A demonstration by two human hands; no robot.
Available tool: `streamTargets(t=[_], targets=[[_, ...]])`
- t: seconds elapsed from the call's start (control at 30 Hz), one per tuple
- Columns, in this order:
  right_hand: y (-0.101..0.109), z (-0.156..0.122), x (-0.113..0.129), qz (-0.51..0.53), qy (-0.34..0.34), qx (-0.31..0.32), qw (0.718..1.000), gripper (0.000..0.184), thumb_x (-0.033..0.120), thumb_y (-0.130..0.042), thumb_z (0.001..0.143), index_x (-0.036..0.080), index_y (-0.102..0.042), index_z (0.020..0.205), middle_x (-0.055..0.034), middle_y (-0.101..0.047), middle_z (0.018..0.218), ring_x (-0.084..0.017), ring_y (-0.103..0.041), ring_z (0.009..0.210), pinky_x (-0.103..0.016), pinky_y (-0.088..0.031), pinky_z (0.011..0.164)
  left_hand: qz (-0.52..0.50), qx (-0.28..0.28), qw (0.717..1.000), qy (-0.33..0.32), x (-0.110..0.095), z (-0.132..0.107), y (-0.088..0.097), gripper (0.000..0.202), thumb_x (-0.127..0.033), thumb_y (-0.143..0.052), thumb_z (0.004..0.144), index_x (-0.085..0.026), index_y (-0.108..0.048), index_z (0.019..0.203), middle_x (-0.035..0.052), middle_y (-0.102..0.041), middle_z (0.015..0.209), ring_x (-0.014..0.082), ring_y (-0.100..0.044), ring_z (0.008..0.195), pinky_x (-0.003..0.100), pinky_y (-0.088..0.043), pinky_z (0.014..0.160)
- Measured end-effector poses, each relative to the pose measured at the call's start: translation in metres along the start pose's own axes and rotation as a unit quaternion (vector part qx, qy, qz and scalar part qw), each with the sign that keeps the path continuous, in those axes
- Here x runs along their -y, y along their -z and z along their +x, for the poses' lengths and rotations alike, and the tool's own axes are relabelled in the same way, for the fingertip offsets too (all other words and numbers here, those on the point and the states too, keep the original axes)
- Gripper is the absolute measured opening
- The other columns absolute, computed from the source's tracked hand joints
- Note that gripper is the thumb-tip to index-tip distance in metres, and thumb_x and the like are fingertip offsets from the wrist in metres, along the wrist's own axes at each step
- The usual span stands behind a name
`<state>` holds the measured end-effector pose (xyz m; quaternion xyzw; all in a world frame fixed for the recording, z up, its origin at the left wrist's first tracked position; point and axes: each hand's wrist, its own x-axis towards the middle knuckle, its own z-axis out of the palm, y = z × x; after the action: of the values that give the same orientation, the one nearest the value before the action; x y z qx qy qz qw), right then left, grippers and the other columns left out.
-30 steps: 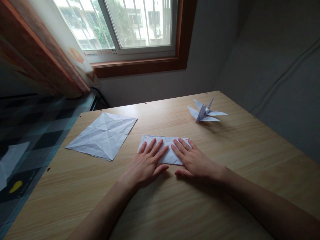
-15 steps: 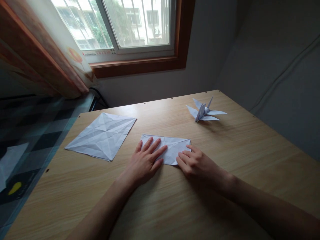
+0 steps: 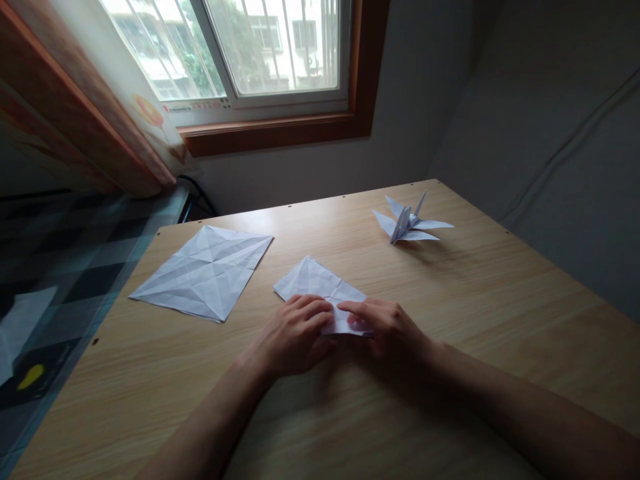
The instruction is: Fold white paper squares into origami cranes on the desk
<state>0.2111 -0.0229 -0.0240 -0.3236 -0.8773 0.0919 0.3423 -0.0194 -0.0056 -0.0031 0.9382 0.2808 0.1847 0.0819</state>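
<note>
A creased white sheet of paper (image 3: 315, 277) lies between my hands, turned with one corner pointing away from me. My left hand (image 3: 295, 333) is closed on its near left side, fingers together and bent, the thumb low at the edge and partly in shadow. My right hand (image 3: 390, 327) grips the near right side, its index finger stretched over the paper and the other fingers curled. The near edge looks slightly raised. How the fingers sit beneath it is hidden.
A flat creased paper square (image 3: 205, 273) lies left on the wooden table (image 3: 425, 420). A folded paper crane (image 3: 410, 223) stands at the back right. Beyond the left edge, a checked cloth (image 3: 100, 233) carries another white paper (image 3: 23, 327). A window (image 3: 285, 47) is behind.
The paper under my hands has been turned from a flat rectangle to a slanted, cornered position. My left hand went from spread flat to bent fingers; both hands have come closer together.
</note>
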Motion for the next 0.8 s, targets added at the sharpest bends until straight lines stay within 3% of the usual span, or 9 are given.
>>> streamTargets(t=[0.13,0.27,0.47,0.57,0.67,0.8], targets=[[0.009,0.002,-0.01,-0.023,-0.048,0.05,0.997,0.027,0.025,-0.057,0.089,0.015,-0.061,0.113,-0.0119,-0.072,0.099,-0.024,-0.065,0.089,-0.034,-0.05,0.079,0.005,-0.042,0.999,-0.006,0.004,-0.001,-0.005,0.014,-0.019,-0.048,0.093,-0.02,-0.061,0.089,0.005,-0.07,0.097,0.0169,-0.063,0.101,0.03,-0.049,0.086],[0.016,0.005,-0.015,0.0,-0.106,0.048,0.993,0.018,0.03,-0.058,0.09,0.016,-0.065,0.099,-0.0093,-0.073,0.094,-0.023,-0.066,0.088,-0.033,-0.049,0.079,0.022,-0.057,0.998,0.009,0.004,0.0,-0.005,0.018,-0.021,-0.048,0.095,-0.019,-0.061,0.082,0.0046,-0.067,0.086,0.0156,-0.062,0.085,0.029,-0.049,0.077],[0.013,0.006,-0.014,-0.036,-0.227,0.053,0.972,0.025,0.026,-0.054,0.092,0.019,-0.061,0.115,-0.0055,-0.071,0.091,-0.019,-0.065,0.079,-0.029,-0.047,0.073,0.107,-0.05,0.987,0.112,0.003,0.002,-0.006,0.027,-0.029,-0.047,0.095,-0.018,-0.059,0.073,0.0059,-0.062,0.079,0.0188,-0.054,0.075,0.033,-0.045,0.07],[0.012,0.007,-0.014,-0.077,-0.204,0.074,0.973,0.03,0.025,-0.054,0.092,0.019,-0.058,0.121,-0.0077,-0.069,0.102,-0.022,-0.063,0.092,-0.032,-0.048,0.081,0.122,-0.053,0.984,0.119,0.004,0.001,-0.007,0.018,-0.027,-0.049,0.093,-0.017,-0.064,0.097,0.0084,-0.067,0.093,0.0218,-0.057,0.085,0.036,-0.045,0.075],[0.011,0.007,-0.014,-0.116,-0.163,0.087,0.976,0.025,0.025,-0.052,0.093,0.019,-0.062,0.116,-0.01,-0.065,0.108,-0.024,-0.058,0.099,-0.036,-0.046,0.087,0.117,-0.028,0.99,0.069,0.006,0.001,-0.008,0.036,-0.017,-0.045,0.093,-0.022,-0.057,0.126,0.0086,-0.063,0.127,0.0237,-0.057,0.11,0.04,-0.043,0.09],[0.01,0.007,-0.016,-0.131,-0.124,0.092,0.979,0.028,0.024,-0.051,0.094,0.019,-0.061,0.119,-0.012,-0.06,0.124,-0.027,-0.052,0.112,-0.041,-0.041,0.096,0.101,0.037,0.994,0.035,0.006,0.0,-0.009,0.039,-0.021,-0.045,0.094,-0.024,-0.054,0.132,0.0056,-0.057,0.139,0.0255,-0.052,0.127,0.045,-0.037,0.104]])
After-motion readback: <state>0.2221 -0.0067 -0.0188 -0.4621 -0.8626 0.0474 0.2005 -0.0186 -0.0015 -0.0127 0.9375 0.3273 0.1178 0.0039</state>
